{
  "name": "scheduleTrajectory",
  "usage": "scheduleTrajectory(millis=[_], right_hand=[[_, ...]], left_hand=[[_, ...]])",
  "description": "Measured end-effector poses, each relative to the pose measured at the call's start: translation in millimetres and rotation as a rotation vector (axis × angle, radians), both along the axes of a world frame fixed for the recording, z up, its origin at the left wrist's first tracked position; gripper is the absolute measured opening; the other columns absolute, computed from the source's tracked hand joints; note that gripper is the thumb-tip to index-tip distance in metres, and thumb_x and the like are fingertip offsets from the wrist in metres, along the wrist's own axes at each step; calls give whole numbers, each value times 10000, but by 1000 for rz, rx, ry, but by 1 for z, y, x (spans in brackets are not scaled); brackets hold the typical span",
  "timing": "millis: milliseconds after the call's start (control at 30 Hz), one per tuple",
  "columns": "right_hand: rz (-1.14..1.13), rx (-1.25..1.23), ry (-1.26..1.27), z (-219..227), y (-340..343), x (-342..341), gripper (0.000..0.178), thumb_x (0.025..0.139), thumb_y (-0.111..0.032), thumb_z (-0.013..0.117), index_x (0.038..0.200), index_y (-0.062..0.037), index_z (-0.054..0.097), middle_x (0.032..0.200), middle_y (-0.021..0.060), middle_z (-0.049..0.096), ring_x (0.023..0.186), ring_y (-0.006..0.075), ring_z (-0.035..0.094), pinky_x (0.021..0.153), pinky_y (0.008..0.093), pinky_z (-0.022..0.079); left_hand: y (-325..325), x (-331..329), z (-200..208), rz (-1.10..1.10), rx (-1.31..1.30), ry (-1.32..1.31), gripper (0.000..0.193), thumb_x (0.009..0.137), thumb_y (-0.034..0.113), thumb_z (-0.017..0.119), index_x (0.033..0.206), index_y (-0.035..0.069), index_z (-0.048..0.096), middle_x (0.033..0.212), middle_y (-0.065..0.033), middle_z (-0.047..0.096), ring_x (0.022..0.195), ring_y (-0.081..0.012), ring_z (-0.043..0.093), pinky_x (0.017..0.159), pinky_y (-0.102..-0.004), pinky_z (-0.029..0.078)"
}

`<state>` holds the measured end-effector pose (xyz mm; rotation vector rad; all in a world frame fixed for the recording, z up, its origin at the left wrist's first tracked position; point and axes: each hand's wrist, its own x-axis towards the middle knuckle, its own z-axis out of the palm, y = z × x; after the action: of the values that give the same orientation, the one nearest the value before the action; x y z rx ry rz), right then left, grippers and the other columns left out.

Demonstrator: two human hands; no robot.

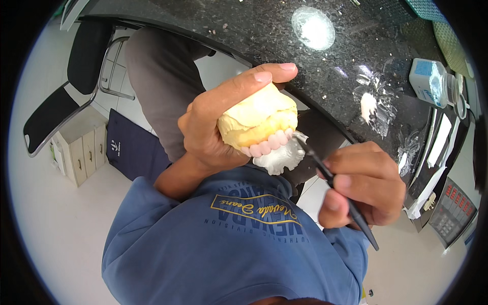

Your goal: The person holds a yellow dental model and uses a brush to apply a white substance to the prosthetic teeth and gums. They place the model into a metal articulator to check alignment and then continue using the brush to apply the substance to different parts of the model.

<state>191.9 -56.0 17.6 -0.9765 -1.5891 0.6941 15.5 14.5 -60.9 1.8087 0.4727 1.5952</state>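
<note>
In my left hand (211, 119) is a yellow plaster dental cast (256, 109), its fingers wrapped round the side and over the top. A curved row of pinkish false teeth (265, 146) runs along the cast's lower edge. Just beyond the teeth a rough silver-coloured piece (282, 160) juts out; how it is fixed cannot be made out. Pinched in my right hand (363, 183) is a slim black-handled dental carving tool (361, 218). Its working tip is close to the right end of the tooth row; whether it touches is unclear.
A dark speckled counter (254, 28) with scattered crumbs spans the top. White material (368, 108) is smeared on it near a clear-and-white jar (428, 81). At the right are papers (441, 140). A black chair (91, 51) and small cabinet (84, 152) stand at left.
</note>
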Motion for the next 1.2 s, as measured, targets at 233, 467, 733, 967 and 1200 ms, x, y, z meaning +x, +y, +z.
scheduleTrajectory(millis=[233, 467, 733, 967, 1200], right_hand=[[-60, 35, -2, 25, -5, 34, 358, 822, -98, 728, 1081, -17, 494, 821, 175, 632, 666, 185, 636, 573, 251, 501], [-607, 224, -38, 104, 64, 30, 280, 942, -197, 502, 975, 53, 622, 753, 80, 549, 544, 93, 472, 491, 201, 350], [-671, -192, -549, 156, 201, 9, 256, 910, -256, 597, 965, -14, 658, 865, 105, 665, 762, 162, 607, 682, 319, 502], [-710, -215, -791, 137, 256, 8, 309, 854, -299, 662, 916, 3, 675, 785, 115, 669, 723, 188, 619, 662, 339, 489], [-507, 76, -703, 97, 197, 35, 230, 876, -223, 645, 1013, -42, 685, 857, 21, 680, 804, 74, 606, 707, 180, 436]], left_hand=[[-10, -4, 5, 16, -228, -62, 485, 818, 183, 737, 1156, -73, 501, 1049, -265, 655, 841, -249, 701, 728, -307, 565], [-4, -23, 21, -173, -335, -100, 511, 854, 327, 673, 1165, -26, 475, 1102, -253, 628, 885, -261, 674, 759, -351, 561], [21, -54, 37, -600, -691, -273, 435, 899, 307, 638, 1131, -28, 485, 1095, -238, 636, 900, -248, 671, 773, -345, 554], [35, -79, 36, -736, -740, -310, 428, 886, 315, 652, 1101, -26, 508, 1082, -255, 637, 865, -252, 679, 762, -359, 557], [49, -73, 29, -350, -266, -245, 465, 893, 299, 643, 1174, -18, 451, 1070, -288, 614, 888, -311, 664, 747, -402, 565]])
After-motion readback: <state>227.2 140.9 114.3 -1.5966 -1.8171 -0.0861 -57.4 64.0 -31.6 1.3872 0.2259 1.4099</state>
